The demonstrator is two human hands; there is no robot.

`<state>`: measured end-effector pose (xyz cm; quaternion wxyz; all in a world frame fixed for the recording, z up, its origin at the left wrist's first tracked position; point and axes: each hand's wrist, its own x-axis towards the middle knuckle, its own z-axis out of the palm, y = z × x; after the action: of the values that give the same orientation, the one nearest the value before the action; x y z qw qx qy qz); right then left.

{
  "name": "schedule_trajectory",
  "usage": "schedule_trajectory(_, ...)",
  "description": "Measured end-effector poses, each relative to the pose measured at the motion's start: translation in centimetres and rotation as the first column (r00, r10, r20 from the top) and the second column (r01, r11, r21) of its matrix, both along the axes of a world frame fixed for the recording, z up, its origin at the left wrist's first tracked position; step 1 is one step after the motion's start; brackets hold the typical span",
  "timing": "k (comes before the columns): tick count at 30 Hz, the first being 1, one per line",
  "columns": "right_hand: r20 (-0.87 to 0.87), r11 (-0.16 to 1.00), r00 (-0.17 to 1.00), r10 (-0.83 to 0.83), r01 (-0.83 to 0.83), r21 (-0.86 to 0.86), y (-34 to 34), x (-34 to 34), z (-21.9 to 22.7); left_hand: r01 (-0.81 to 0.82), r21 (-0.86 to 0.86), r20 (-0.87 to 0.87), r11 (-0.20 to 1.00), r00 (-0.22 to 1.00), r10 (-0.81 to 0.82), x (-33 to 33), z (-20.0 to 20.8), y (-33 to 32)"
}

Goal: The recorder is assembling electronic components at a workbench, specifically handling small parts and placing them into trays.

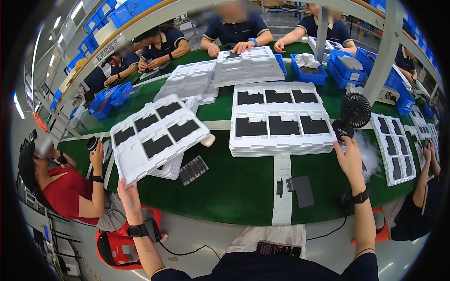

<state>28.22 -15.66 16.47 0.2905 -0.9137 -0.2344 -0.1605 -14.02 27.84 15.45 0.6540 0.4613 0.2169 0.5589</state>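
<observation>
My left hand (127, 199) grips the near corner of a white plastic tray (129, 161), which is tilted above other trays. Several flat black notched pieces (157, 145) sit in its pockets; the near-left pocket is bare. My right hand (349, 157) is at the right front corner of a stack of white trays (286, 149), its fingers apart, close to the base of a black fan (355, 111). Whether the fingertips touch the tray or the fan base is unclear. The top tray of that stack has black pieces (253, 126) in two rows.
On the green table (225, 196) lie a black rectangular piece (302, 191), a small black strip (280, 187) and a dark segmented strip (193, 170). More trays (393, 150) and clear plastic wrap (368, 152) lie right. Blue bins (309, 72) and co-workers are beyond; a person in red (70, 196) sits left.
</observation>
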Motion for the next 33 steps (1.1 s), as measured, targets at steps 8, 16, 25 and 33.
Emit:
schedule_trajectory(8, -0.413, 0.983, 0.904, 0.113, -0.041, 0.178, 0.9, 2.4, -1.6, -0.078, -0.292, -0.807, 0.953, 0.554, -0.202, -2.7, -0.1, 4.0)
schedule_trajectory(16, -0.458, 0.997, 0.889, -0.005, -0.030, -0.069, 2.0, 3.0, 0.2, 0.338, 0.539, -0.792, 0.771, 0.516, 0.327, 11.3, 6.1, -5.7)
schedule_trajectory(25, -0.600, 1.000, 0.800, -0.013, -0.006, -0.029, 2.4, 3.6, 0.5, 0.662, -0.036, -0.990, 0.749, 0.081, -0.119, 27.8, 2.4, -8.6)
schedule_trajectory(33, -0.557, 0.987, 0.826, -0.087, -0.003, -0.158, 3.3, 2.3, 2.5, 0.699, 0.300, -0.954, 0.649, 0.230, 0.193, 28.6, -0.7, -7.6)
